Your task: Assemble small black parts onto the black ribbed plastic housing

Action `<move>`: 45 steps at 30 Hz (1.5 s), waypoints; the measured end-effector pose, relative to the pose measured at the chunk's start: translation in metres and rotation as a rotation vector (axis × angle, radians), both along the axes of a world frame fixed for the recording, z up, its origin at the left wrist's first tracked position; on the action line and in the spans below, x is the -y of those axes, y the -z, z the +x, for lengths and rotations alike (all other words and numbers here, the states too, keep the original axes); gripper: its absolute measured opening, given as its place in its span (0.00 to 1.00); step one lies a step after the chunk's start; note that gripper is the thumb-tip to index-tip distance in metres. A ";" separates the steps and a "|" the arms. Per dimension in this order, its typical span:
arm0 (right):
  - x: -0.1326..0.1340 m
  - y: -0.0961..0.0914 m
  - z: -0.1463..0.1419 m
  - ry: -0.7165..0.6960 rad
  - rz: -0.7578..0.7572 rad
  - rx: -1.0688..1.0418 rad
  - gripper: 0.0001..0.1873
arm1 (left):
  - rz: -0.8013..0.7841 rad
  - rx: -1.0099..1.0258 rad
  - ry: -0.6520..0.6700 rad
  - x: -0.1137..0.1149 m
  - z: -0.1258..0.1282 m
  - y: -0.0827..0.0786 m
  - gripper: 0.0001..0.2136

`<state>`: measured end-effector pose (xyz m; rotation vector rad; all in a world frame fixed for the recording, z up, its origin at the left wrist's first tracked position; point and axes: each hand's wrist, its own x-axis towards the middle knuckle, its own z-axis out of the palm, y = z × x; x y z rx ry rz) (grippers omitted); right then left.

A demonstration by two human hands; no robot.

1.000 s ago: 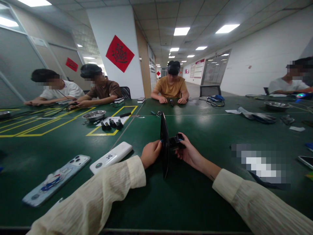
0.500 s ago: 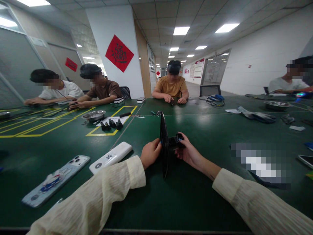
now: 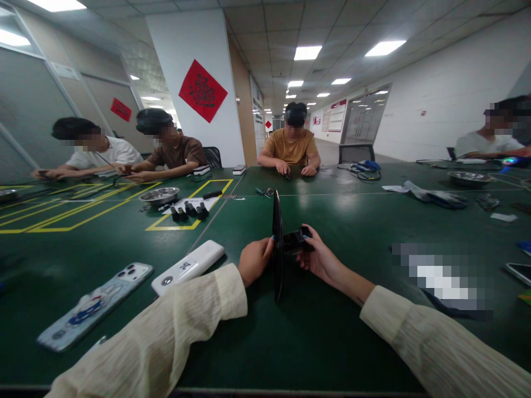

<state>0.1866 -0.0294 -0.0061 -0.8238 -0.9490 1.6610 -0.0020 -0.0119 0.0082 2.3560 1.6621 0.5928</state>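
Note:
A thin black disc-like panel (image 3: 277, 276) stands on edge in front of me, seen almost side-on. From its right face juts a black bracket-like part (image 3: 293, 240). My right hand (image 3: 317, 251) is closed around the outer end of that part, thumb on top and fingers below. My left hand (image 3: 255, 260) is at the panel's left face, its fingers curled and the thumb pressed against the middle. Whatever the left fingertips pinch there is hidden.
A patterned phone (image 3: 95, 304) and a white power bank (image 3: 188, 265) lie on the left of the green table. Beyond them are a metal bowl (image 3: 160, 195) and several black fittings (image 3: 189, 210). Grey gloves (image 3: 433, 196) lie at right. A co-worker (image 3: 290, 146) sits opposite.
The panel has turned slightly and my left thumb has shifted a little against it. My right hand keeps its grip. The co-workers' hands at far left have moved slightly.

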 end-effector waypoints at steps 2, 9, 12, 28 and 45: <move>0.000 0.000 0.000 0.000 0.002 -0.002 0.32 | -0.003 -0.001 -0.011 0.001 0.001 -0.001 0.22; 0.001 -0.002 0.000 0.001 0.002 0.010 0.31 | -0.008 0.026 -0.010 0.002 0.002 -0.003 0.16; 0.001 -0.001 0.000 0.004 0.004 0.013 0.31 | -0.003 0.072 0.018 0.001 0.001 -0.002 0.15; 0.001 -0.002 -0.001 0.007 -0.004 0.004 0.30 | 0.014 -0.018 0.022 0.003 0.001 -0.002 0.16; -0.002 0.003 0.000 0.001 -0.002 0.009 0.30 | -0.010 -0.012 0.017 0.003 0.002 -0.003 0.22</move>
